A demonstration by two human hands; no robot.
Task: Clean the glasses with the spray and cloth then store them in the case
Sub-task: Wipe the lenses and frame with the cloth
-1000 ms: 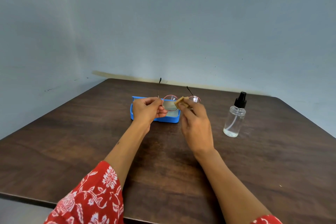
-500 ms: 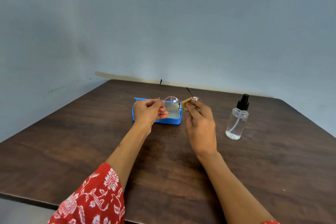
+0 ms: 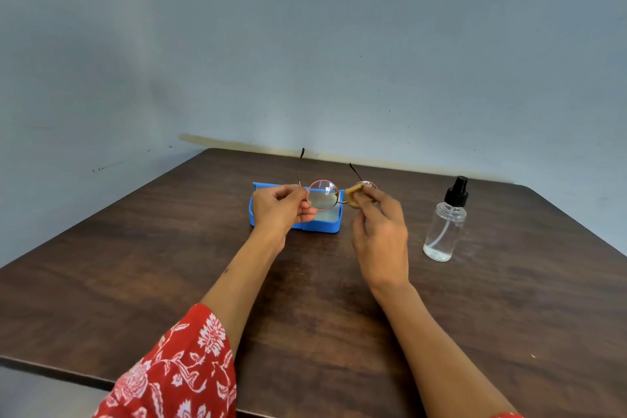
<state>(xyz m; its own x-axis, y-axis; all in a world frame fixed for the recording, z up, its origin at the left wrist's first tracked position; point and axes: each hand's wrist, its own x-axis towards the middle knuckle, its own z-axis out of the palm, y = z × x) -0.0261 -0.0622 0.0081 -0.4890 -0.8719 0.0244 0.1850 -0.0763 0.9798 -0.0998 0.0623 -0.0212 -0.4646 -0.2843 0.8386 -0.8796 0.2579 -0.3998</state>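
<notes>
Two bare hands raised over a dark wooden table (image 3: 135,282), seen from the head camera, the only view. Left hand (image 3: 280,209) pinched on the glasses (image 3: 322,195) at the outer edge of the left round lens, thumb and fingers closed on the thin rim where the temple joins. Right hand (image 3: 380,234) closed on a small tan cloth (image 3: 353,197), folded over the other lens so that only the top of that rim peeks out above the fingertips. Both temples unfolded, pointing up and away from the grips toward the wall (image 3: 305,44), their dark tips standing above the lenses. Clear lens just beside the left thumb, tilted toward the camera, with a faint reflection on it.

Directly beyond and below the left grip, a blue case (image 3: 325,227) lying open on the table, partly hidden by the knuckles; pale lining visible inside through and below the clear lens. Glasses held above the case, not touching it as far as can be told. Well off to the outside of the right grip, a clear spray bottle (image 3: 444,231) with a black pump top, standing upright, a little liquid at its bottom. Red floral sleeve (image 3: 176,373) on the left forearm at the near table edge
</notes>
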